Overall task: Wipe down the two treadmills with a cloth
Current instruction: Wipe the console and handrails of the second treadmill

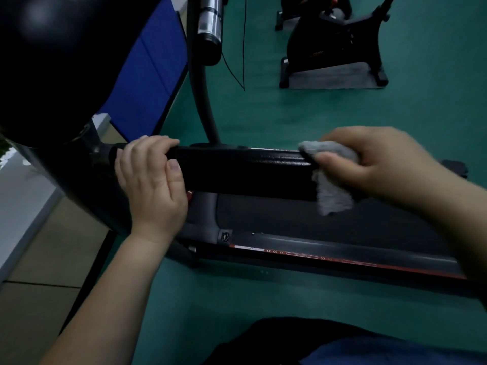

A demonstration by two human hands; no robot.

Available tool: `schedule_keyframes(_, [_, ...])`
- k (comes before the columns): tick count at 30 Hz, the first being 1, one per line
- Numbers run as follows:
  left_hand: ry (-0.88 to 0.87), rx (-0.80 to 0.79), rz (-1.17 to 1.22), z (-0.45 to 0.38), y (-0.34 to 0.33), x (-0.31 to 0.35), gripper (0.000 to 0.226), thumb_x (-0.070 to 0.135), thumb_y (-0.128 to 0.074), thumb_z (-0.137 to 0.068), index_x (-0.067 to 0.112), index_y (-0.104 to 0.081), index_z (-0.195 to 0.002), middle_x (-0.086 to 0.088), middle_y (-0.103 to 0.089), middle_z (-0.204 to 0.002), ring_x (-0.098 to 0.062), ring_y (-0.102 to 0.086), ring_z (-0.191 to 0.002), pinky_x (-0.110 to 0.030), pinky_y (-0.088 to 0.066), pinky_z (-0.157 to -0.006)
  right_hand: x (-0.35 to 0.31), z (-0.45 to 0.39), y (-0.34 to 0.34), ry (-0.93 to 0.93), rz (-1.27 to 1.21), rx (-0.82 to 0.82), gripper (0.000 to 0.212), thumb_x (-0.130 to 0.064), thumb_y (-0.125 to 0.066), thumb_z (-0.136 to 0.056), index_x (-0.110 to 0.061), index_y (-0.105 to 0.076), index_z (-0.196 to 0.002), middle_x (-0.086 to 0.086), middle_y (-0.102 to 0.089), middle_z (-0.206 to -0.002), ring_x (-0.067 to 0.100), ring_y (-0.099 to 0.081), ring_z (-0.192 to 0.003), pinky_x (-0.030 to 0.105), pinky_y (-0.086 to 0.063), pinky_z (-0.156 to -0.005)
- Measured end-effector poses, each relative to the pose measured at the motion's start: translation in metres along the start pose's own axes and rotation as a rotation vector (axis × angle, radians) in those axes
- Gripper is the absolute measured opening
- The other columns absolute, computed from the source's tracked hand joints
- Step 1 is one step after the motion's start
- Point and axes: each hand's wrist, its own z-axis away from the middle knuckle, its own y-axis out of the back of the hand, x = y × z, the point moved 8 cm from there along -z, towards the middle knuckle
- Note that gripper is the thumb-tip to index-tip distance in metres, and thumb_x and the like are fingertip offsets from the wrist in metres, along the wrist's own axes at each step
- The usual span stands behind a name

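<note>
The cloth point(332, 177) was grey, plain, without pattern. The treadmill handrail point(242, 172) was black with a slight sheen. The treadmill belt point(290, 219) was dark grey and unmarked. The side rail point(342, 252) was black, edged with a red stripe bearing small white chevrons and one short white section. The floor point(316, 114) was uniform green. A panel point(150, 75) at upper left was deep blue, divided by thin dark lines. The exercise bike point(329, 40) was black with a small red part near its top, and stood on a grey mat point(332, 77). Floor tiles point(52, 254) at left were beige.
</note>
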Motion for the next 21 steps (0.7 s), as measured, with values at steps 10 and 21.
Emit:
schedule_keyframes(10, [0.043,-0.019,-0.018,0.0,0.003,0.004,0.04,0.025,-0.028,-0.096,0.009,-0.058,-0.117,-0.009,-0.056,-0.12,-0.028,-0.043,-0.123,-0.056,-0.02,-0.111,-0.025,-0.058,-0.044,0.053,-0.165,-0.556,0.055,-0.068,-0.039,-0.081,-0.034,-0.061,-0.118,-0.016,-0.064,-0.114,0.006,-0.058,-0.107,0.023,-0.041,-0.092])
schedule_keyframes(21, [0.673,0.108,-0.126,0.035,0.011,0.065,0.041,0.024,-0.037,-0.099,0.015,-0.046,-0.138,-0.004,-0.038,-0.145,-0.014,-0.03,-0.136,-0.015,-0.018,-0.11,0.033,-0.032,-0.038,0.322,-0.702,-0.818,0.05,-0.056,-0.047,-0.081,-0.047,-0.049,-0.131,-0.036,-0.055,-0.125,-0.016,-0.047,-0.118,0.003,-0.036,-0.096])
